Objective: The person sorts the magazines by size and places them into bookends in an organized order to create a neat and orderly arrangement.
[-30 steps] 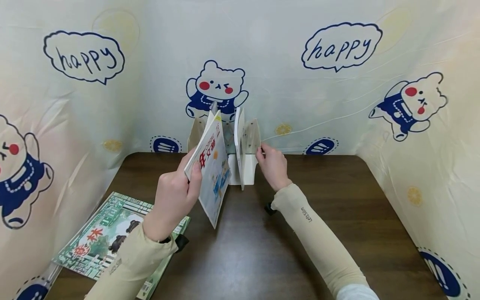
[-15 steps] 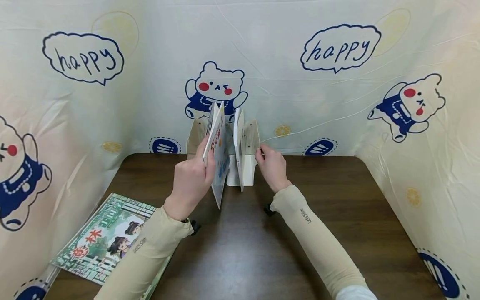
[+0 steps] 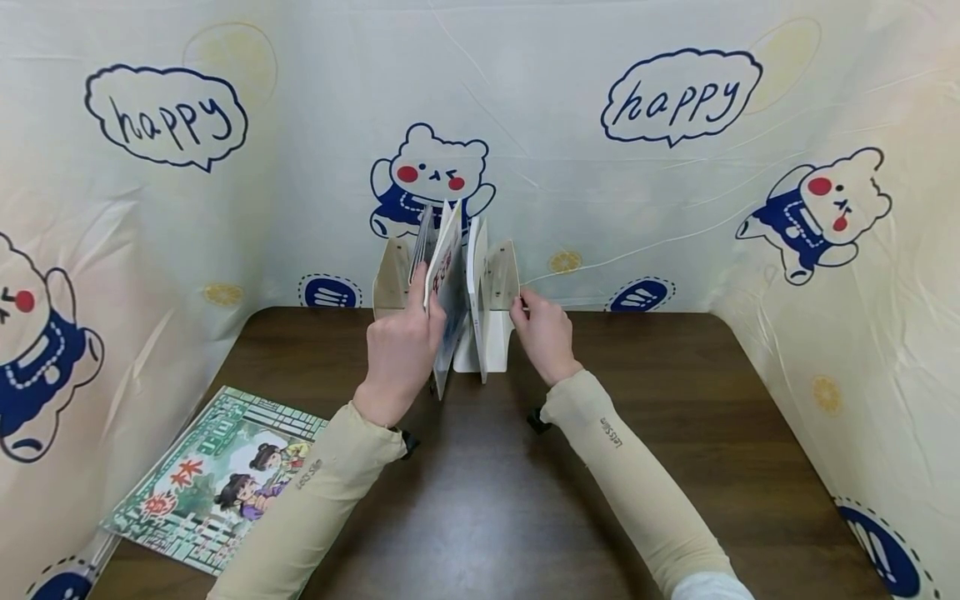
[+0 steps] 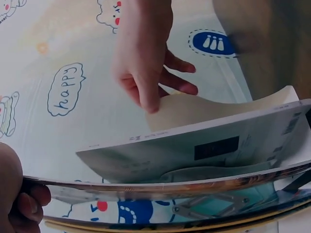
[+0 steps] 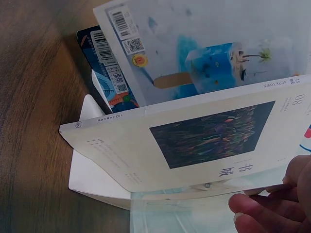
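In the head view my left hand (image 3: 401,354) grips a pale magazine (image 3: 450,292) by its near edge, holding it upright among the books of a white extendable bookend (image 3: 498,337). Its blue ice-lolly cover faces right in the right wrist view. A dark-covered magazine (image 5: 99,48) shows behind it there. My right hand (image 3: 546,333) pinches the edge of the bookend's right end panel (image 3: 504,267) between thumb and fingers. Just inside that panel stands a cream book (image 5: 209,133) with a dark picture. The left wrist view shows the bookend's grey crossed struts (image 4: 214,206) between the books.
A green illustrated magazine (image 3: 202,483) lies at the left of the dark wooden table (image 3: 600,517), partly covered by the left sleeve (image 3: 315,500). A printed cloth (image 3: 562,208) hangs behind and at both sides of the table.
My left hand has moved forward and right, bringing the pale magazine from in front of the bookend in among the standing books. The right hand keeps its place on the end panel.
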A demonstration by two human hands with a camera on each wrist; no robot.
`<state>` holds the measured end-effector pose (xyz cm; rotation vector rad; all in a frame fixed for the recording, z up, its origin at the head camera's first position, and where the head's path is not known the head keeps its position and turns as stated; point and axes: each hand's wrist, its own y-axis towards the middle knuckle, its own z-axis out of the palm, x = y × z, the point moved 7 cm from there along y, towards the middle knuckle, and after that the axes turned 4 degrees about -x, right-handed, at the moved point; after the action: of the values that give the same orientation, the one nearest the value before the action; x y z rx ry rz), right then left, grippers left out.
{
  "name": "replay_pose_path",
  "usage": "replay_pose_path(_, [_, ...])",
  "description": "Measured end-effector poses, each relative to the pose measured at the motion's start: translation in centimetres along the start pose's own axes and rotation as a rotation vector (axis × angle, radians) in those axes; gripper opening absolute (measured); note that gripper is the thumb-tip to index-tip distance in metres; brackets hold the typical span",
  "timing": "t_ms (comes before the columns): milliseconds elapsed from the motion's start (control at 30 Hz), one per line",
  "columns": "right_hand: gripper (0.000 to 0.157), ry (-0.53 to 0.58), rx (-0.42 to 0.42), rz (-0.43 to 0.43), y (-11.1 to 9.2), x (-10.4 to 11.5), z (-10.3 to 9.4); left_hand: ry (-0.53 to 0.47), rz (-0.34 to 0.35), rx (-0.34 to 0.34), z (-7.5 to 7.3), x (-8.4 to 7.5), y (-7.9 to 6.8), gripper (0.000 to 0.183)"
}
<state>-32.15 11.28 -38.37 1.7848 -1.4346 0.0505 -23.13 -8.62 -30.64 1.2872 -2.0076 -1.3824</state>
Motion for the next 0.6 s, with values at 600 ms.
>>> replay_pose_path(600, [0.019,0.006,0.004,0.001,-0.1,-0.1,0.1,0.095,-0.082,0.02,3.0,1.1,-1.4,0.046])
